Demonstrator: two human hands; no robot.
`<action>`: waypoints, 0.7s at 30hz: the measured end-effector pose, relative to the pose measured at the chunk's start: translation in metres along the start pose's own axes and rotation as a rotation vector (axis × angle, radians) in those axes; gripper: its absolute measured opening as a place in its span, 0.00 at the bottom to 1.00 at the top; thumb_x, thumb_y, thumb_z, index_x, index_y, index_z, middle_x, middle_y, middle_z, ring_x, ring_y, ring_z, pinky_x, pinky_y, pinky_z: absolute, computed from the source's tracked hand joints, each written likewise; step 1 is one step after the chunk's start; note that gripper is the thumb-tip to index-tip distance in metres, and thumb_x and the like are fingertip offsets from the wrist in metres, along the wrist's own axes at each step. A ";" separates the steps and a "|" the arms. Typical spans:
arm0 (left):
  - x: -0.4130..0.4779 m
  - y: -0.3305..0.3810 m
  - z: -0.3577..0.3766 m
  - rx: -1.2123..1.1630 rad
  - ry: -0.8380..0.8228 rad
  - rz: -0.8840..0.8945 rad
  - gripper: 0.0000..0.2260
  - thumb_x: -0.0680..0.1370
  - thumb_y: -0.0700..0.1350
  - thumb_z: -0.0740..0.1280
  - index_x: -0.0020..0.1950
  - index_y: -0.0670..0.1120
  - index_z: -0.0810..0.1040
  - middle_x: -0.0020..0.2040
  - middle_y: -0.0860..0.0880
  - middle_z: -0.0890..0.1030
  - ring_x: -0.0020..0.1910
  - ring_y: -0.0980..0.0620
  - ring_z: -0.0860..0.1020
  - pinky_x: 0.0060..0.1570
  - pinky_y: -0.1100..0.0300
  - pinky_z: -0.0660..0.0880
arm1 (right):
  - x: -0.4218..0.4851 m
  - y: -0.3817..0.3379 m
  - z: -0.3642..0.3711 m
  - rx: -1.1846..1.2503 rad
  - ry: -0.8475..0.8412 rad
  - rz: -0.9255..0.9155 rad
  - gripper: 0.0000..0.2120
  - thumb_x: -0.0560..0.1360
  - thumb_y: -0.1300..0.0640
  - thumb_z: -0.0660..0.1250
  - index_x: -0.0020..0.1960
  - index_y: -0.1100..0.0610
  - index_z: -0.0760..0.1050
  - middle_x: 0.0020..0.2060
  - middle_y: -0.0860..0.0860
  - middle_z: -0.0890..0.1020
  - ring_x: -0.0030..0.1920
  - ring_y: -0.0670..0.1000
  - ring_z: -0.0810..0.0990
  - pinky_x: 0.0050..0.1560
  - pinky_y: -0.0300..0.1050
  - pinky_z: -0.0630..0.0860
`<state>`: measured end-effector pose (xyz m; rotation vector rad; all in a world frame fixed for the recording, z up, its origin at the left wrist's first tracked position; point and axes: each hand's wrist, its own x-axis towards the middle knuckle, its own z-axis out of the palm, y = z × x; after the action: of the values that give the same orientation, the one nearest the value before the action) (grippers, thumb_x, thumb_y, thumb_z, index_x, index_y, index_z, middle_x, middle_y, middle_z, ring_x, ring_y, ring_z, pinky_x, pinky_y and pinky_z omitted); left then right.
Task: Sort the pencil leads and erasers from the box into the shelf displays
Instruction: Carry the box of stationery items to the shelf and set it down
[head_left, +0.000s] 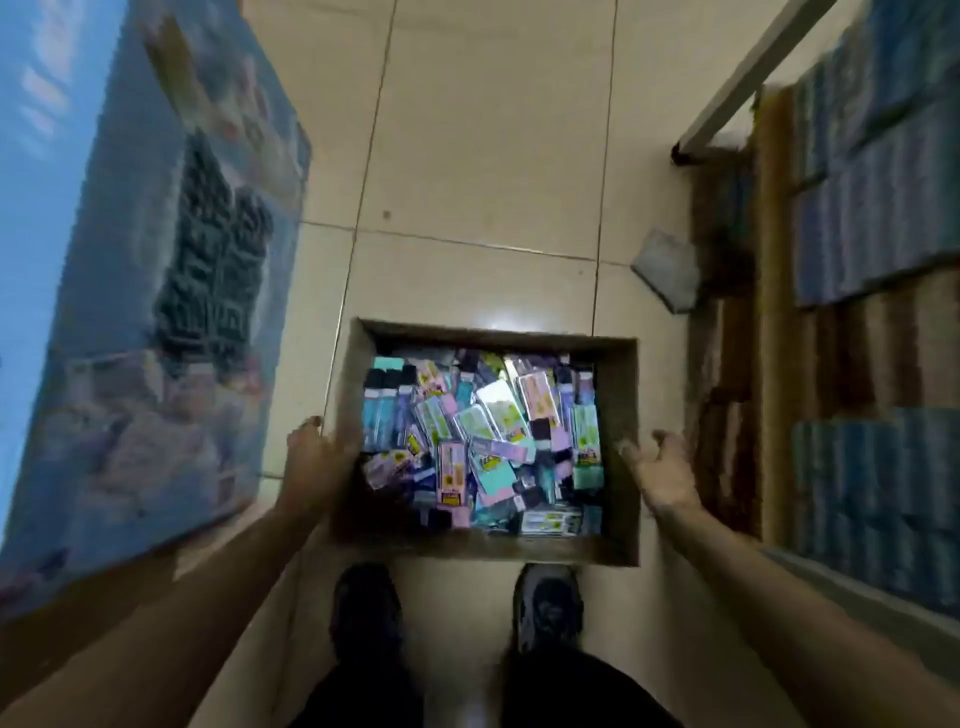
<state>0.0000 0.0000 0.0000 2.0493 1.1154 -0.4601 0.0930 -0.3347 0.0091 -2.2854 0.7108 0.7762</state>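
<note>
Head view, looking straight down. Box (621, 415) is open-topped brown cardboard and sits on the tiled floor (493, 156), just ahead of two dark shoes (366, 608). It is filled with loose packets (483, 431) lying jumbled at all angles: small flat rectangles in pink, teal, purple, pale green and black, some with yellow labels, several glossy. Leads versus erasers cannot be told apart at this blur.

Handling, as a judgement: each packet looks light, stiff and slick-wrapped, so a pinch by the long edges should work, though one is likely to slide off its neighbours. The full box probably has some weight and its thin walls may bow. Best held low on both side walls or from under the base, not by one rim.

Left hand (311, 457) lies against the box's left outer wall. Too blurred to say whether its fingers hook over the rim. Right hand (660, 473) is spread wide, palm toward the right wall, just beside it and holding nothing.

Shelf displays (872, 208) with blue-packed rows run along the right. A large blue printed carton (156, 312) stands at left. A grey flat object (667, 270) lies on the floor near the shelf foot.
</note>
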 end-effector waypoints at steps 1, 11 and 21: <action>0.011 -0.012 0.011 -0.032 -0.001 -0.025 0.25 0.75 0.40 0.70 0.66 0.29 0.66 0.62 0.29 0.72 0.61 0.35 0.72 0.57 0.47 0.69 | 0.011 0.008 0.012 0.036 0.002 -0.015 0.23 0.76 0.54 0.66 0.67 0.64 0.66 0.62 0.63 0.74 0.60 0.59 0.74 0.58 0.47 0.70; 0.046 -0.058 0.041 -0.064 -0.066 -0.044 0.13 0.80 0.48 0.61 0.51 0.38 0.78 0.45 0.40 0.79 0.42 0.45 0.76 0.38 0.55 0.70 | 0.044 0.043 0.045 0.144 0.054 -0.077 0.13 0.80 0.59 0.60 0.57 0.67 0.76 0.48 0.58 0.80 0.49 0.51 0.76 0.47 0.41 0.70; -0.061 -0.011 -0.071 -0.137 -0.117 -0.231 0.10 0.80 0.46 0.61 0.40 0.45 0.74 0.42 0.40 0.79 0.43 0.45 0.76 0.48 0.47 0.74 | -0.071 -0.027 -0.054 0.094 -0.018 -0.096 0.15 0.80 0.56 0.60 0.60 0.64 0.74 0.50 0.56 0.80 0.53 0.53 0.76 0.55 0.44 0.71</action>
<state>-0.0458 0.0224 0.0794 1.7613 1.2818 -0.5925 0.0803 -0.3334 0.1015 -2.2073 0.6114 0.7033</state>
